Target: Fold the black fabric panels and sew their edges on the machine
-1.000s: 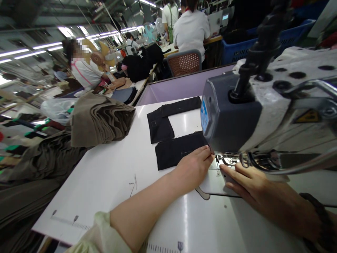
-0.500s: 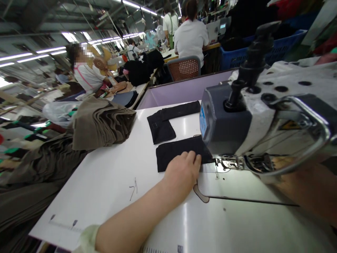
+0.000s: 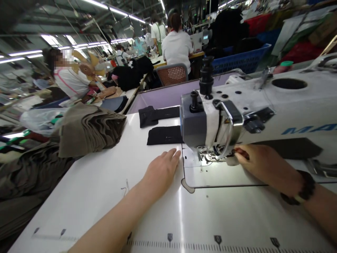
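My left hand lies flat on the white sewing table, fingers stretched out, just in front of a folded black fabric piece. A gap shows between the fingertips and that fabric. Behind it lies a second black piece with a long strip running toward the machine head. On the right, my right hand is closed in a pinch beside the presser foot of the sewing machine. What its fingertips grip is hidden. A dark fabric piece lies behind the right hand, under the machine arm.
Stacked brown-grey fabric sits at the table's left edge. Loose thread ends lie on the tabletop, and a printed ruler scale runs along its front. Beyond a purple panel, other people work near a chair and a blue crate.
My left hand has come off the black fabric, which now lies farther from the presser foot. My right hand, earlier mostly hidden behind the machine, now shows beside the foot. The view has shifted right.
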Available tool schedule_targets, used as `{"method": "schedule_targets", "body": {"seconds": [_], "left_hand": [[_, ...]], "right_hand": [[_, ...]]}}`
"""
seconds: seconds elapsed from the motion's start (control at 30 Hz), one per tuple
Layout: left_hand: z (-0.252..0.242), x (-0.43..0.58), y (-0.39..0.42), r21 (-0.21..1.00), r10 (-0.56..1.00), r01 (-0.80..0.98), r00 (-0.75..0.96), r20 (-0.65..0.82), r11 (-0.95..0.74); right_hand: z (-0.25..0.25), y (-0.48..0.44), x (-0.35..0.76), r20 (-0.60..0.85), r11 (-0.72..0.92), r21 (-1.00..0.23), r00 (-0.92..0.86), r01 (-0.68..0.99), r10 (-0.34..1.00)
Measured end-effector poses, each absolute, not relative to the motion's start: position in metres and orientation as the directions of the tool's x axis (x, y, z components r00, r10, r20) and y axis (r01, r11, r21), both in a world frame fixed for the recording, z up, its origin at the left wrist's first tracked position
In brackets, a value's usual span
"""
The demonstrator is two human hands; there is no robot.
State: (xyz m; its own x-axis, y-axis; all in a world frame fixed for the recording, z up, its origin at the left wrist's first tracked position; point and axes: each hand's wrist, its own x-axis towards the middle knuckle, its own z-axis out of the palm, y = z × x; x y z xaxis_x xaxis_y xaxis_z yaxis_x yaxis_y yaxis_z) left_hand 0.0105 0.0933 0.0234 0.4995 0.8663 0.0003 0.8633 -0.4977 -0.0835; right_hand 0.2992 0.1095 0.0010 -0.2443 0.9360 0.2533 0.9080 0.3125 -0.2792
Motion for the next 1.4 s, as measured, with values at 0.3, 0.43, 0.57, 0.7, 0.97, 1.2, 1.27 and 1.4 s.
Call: {"method": "schedule_targets", "body": {"seconds": [0.3, 0.43, 0.57, 0.7, 0.97, 1.2, 1.27, 1.4], "left_hand": [[0.026, 0.012, 0.072, -0.069, 0.826, 0.825, 0.563, 0.009, -0.561], [0.025, 0.011, 0.067, -0.067, 0.806, 0.806, 0.591, 0.029, -0.588], [0.026, 0.013, 0.064, -0.062, 0.812, 0.811, 0.583, 0.008, -0.581], [0.029, 0.016, 0.063, -0.045, 0.815, 0.814, 0.579, -0.019, -0.58], [0.028, 0.021, 0.063, -0.021, 0.804, 0.804, 0.595, -0.019, -0.595], [0.031, 0.024, 0.065, -0.029, 0.795, 0.795, 0.605, -0.049, -0.606], [0.031, 0.024, 0.065, -0.033, 0.791, 0.791, 0.609, -0.051, -0.611], [0.031, 0.025, 0.066, -0.048, 0.789, 0.787, 0.613, -0.044, -0.615]], "right_hand": [[0.005, 0.117, 0.309, 0.082, 0.283, -0.464, -0.278, 0.839, 0.957], [0.014, 0.118, 0.312, 0.018, 0.259, -0.515, -0.292, 0.817, 0.956], [0.016, 0.119, 0.315, -0.026, 0.223, -0.558, -0.286, 0.799, 0.958], [0.015, 0.117, 0.315, -0.044, 0.182, -0.586, -0.255, 0.79, 0.966], [0.019, 0.115, 0.31, -0.057, 0.145, -0.542, -0.208, 0.828, 0.976], [0.02, 0.113, 0.3, -0.017, 0.218, -0.431, -0.249, 0.876, 0.968], [0.02, 0.111, 0.294, 0.003, 0.235, -0.367, -0.251, 0.9, 0.968], [0.022, 0.11, 0.281, 0.069, 0.264, -0.221, -0.255, 0.939, 0.965]]}}
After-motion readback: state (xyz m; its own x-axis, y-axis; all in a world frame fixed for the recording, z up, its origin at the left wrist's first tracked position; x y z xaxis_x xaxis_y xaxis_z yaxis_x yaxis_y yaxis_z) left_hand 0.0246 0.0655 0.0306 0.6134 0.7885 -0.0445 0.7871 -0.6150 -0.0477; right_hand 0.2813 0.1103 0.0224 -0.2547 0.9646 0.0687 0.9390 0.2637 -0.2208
